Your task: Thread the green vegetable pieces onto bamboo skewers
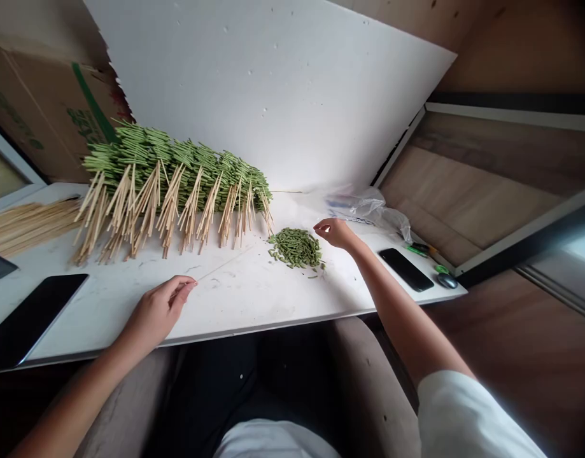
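Note:
Pinched in my left hand (161,307) is the end of a thin wooden skewer (220,266), which points right and away over the white table. No green piece can be made out on it. My right hand (334,233) is closed, thumb and fingertips together, just above and right of a small pile of short cut green bean pieces (296,247). What its fingertips hold, if anything, is too small to tell. Behind my left hand lies a long stack of skewers threaded with green pieces (177,156), their bare wooden ends toward me.
Loose bare skewers (29,219) lie at the far left, near a tablet (34,318) and a cardboard box (48,108). At right are a phone (405,269), a clear plastic bag (373,207) and a dark computer mouse (447,280). A white board (282,83) rises behind the table (273,312).

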The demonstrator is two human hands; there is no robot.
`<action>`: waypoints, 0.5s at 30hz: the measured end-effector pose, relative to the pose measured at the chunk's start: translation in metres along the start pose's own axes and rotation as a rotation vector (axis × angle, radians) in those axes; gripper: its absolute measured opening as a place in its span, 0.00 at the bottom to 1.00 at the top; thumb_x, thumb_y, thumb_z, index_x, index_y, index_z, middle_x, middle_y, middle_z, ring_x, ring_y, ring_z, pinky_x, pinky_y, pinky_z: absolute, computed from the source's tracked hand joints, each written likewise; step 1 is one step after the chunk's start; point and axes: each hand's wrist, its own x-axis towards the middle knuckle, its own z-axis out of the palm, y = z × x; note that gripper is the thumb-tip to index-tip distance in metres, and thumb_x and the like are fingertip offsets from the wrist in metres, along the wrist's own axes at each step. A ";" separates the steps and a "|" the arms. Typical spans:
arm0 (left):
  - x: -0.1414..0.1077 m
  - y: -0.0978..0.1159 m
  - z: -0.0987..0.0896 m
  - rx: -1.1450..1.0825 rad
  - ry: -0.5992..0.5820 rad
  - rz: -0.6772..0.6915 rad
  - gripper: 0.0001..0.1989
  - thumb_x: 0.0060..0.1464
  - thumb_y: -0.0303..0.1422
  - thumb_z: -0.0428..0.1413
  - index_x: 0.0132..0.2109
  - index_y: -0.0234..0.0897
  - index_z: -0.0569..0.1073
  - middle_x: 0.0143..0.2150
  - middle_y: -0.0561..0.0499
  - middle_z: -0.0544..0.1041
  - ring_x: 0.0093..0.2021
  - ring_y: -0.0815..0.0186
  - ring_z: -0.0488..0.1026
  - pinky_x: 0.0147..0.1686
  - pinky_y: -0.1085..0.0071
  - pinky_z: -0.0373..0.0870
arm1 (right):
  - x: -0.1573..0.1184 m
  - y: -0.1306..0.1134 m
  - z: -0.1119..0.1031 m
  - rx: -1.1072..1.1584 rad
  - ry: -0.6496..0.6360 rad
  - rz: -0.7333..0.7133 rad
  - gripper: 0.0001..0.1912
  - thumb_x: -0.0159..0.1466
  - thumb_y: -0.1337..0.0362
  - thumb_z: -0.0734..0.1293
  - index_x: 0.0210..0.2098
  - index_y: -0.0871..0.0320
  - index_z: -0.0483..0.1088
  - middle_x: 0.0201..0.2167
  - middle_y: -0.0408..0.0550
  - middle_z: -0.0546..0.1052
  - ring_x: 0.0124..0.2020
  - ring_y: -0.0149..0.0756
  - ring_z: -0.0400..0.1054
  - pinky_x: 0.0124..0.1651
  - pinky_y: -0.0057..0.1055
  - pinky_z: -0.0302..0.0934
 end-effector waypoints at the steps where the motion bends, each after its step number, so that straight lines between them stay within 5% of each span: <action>1: -0.001 -0.004 0.003 -0.014 0.011 -0.005 0.22 0.69 0.53 0.51 0.49 0.41 0.77 0.42 0.48 0.85 0.39 0.59 0.82 0.41 0.69 0.74 | 0.004 0.000 0.000 -0.039 -0.064 0.015 0.11 0.70 0.64 0.70 0.46 0.60 0.85 0.44 0.56 0.87 0.39 0.41 0.79 0.43 0.32 0.70; 5: -0.004 -0.011 0.005 -0.056 0.042 -0.013 0.21 0.70 0.53 0.52 0.49 0.41 0.77 0.42 0.49 0.85 0.37 0.61 0.82 0.40 0.71 0.74 | 0.016 -0.008 0.005 -0.214 -0.195 0.085 0.10 0.70 0.61 0.72 0.43 0.58 0.86 0.44 0.55 0.87 0.41 0.44 0.80 0.43 0.32 0.69; 15: -0.004 -0.003 0.002 -0.041 0.072 0.066 0.20 0.71 0.51 0.53 0.48 0.40 0.79 0.38 0.50 0.84 0.34 0.64 0.79 0.38 0.73 0.73 | 0.029 -0.014 0.013 -0.207 -0.189 0.162 0.06 0.64 0.66 0.76 0.39 0.60 0.86 0.39 0.55 0.87 0.40 0.44 0.80 0.43 0.32 0.69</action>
